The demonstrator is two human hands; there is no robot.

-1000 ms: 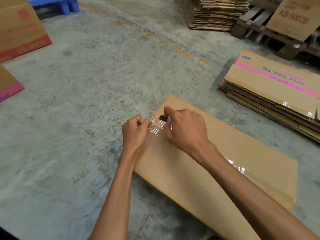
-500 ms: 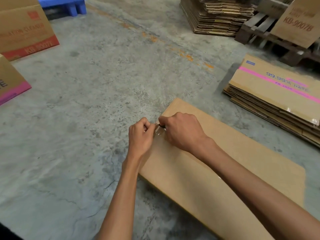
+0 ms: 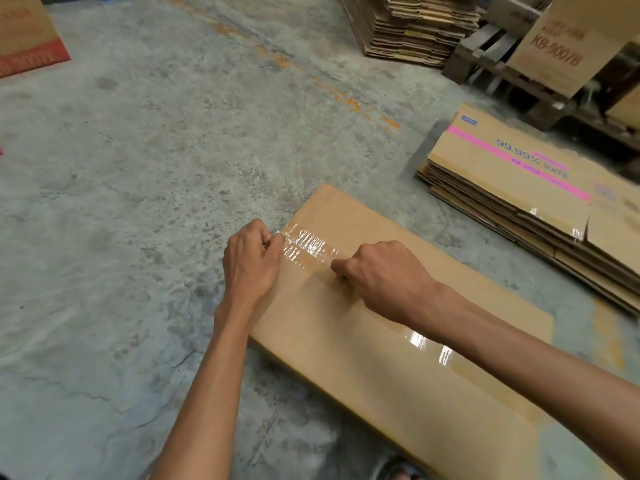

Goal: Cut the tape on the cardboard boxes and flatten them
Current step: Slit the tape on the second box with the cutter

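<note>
One head-worn wide-angle view looks forward and down from close above the cardboard box (image 3: 346,358) on the concrete floor (image 3: 138,202).

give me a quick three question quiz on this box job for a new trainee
1. True or false: the cardboard box under the hands stands upright.
2. The left hand has its grip on: A) clear tape B) a pallet board C) a box flap.
3. What colour is the stripe on the flattened stack at right?
Key: 1 false, it lies flat. 2 A. 3 pink.
</note>
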